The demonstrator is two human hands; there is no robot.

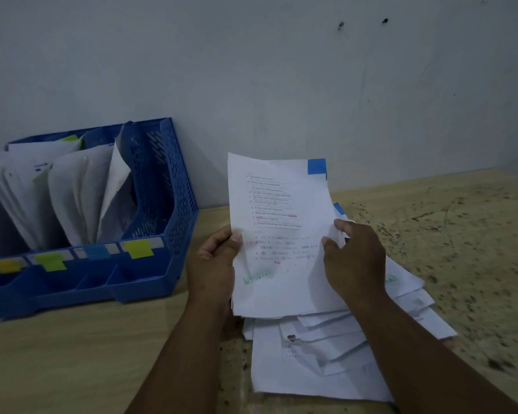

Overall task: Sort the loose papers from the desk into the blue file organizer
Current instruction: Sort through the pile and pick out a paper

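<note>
A printed sheet (277,201) with a blue tab at its top right corner is held up, tilted, over the desk. My left hand (214,264) pinches its left edge, thumb on the front. My right hand (353,261) grips its right edge with thumb and curled fingers. Below lies a loose pile of white papers (326,357), fanned out on the desk. The blue file organizer (165,204) stands at the left against the wall, its slots holding curved white sheets, with yellow, green and blue labels along its front.
The wooden desk (72,354) runs under everything; its right part (461,249) is speckled and worn. A pale wall rises close behind the organizer and the held sheet.
</note>
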